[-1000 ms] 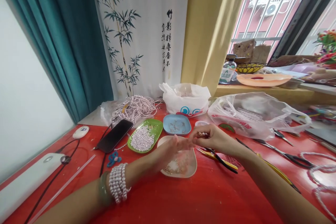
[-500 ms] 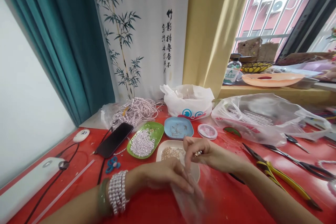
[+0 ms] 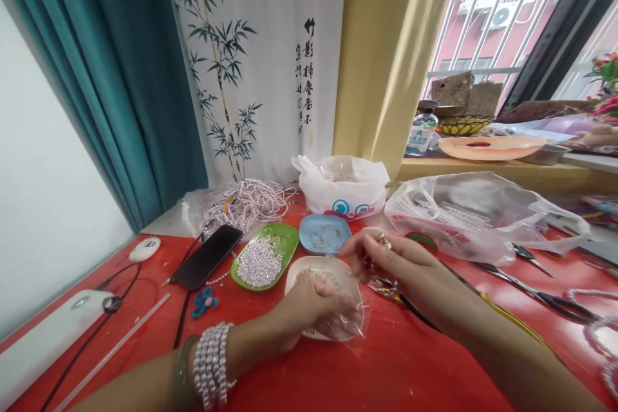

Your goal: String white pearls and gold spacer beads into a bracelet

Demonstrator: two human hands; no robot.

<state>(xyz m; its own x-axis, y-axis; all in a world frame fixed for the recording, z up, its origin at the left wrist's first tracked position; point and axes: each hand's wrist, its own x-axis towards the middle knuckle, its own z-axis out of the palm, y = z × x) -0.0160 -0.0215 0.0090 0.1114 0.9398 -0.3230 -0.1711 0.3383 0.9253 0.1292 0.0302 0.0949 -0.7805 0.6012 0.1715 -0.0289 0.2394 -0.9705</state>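
Note:
My left hand (image 3: 311, 302) is closed on a small clear plastic bag (image 3: 348, 323), low over the cream dish (image 3: 358, 299). Several strands of pearly beads (image 3: 211, 367) and a green bangle (image 3: 183, 367) circle that wrist. Up and to the right, my right hand (image 3: 403, 267) has its fingers curled around a small beaded strand (image 3: 385, 242) with gold and pale parts, partly hidden by the fingers. Gold-coloured beads (image 3: 309, 268) lie in the cream dish. Behind it are a green dish (image 3: 290, 241) of pale pearl beads (image 3: 261, 262) and a blue dish (image 3: 305, 232) with small metal bits.
At left lie a phone (image 3: 207, 257), a blue flower-shaped piece (image 3: 205, 302) and a white power strip (image 3: 58, 328). Bead strings (image 3: 251, 203) and white plastic bags (image 3: 340, 183) line the back. Scissors (image 3: 541, 293) and yellow-handled pliers (image 3: 514, 318) are at right, the pliers partly behind my right arm.
My hands have moved apart: the right rose and shifted right with the beaded strand. The clear bag, formerly hanging down between both hands, is now in the left hand over the cream dish.

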